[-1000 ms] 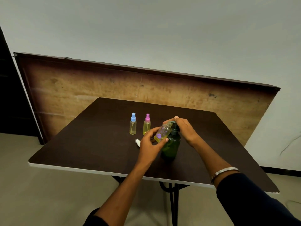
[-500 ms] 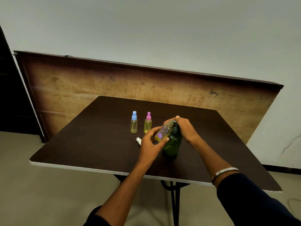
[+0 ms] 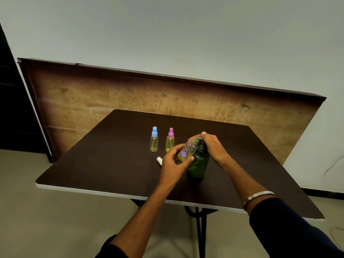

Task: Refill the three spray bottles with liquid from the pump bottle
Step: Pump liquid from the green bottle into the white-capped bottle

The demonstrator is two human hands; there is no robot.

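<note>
Pump bottle [image 3: 197,164] stood at table [image 3: 93,164] centre; right hand [image 3: 214,146] pressed its head, fingers flat. Left hand [image 3: 173,164] gripped flowered spray bottle [image 3: 188,150], uncapped, tilted toward the nozzle. Third refill underway, probably; next, recap with white cap [image 3: 159,159] at 9 o'clock.

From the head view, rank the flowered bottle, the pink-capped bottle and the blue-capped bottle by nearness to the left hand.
1. Flowered bottle: held tilted in the left hand, mouth toward the green pump bottle's spout.
2. Pink-capped bottle: upright just beyond the fingers, partly hidden by them.
3. Blue-capped bottle: upright farther left, apart from the hand.
</note>
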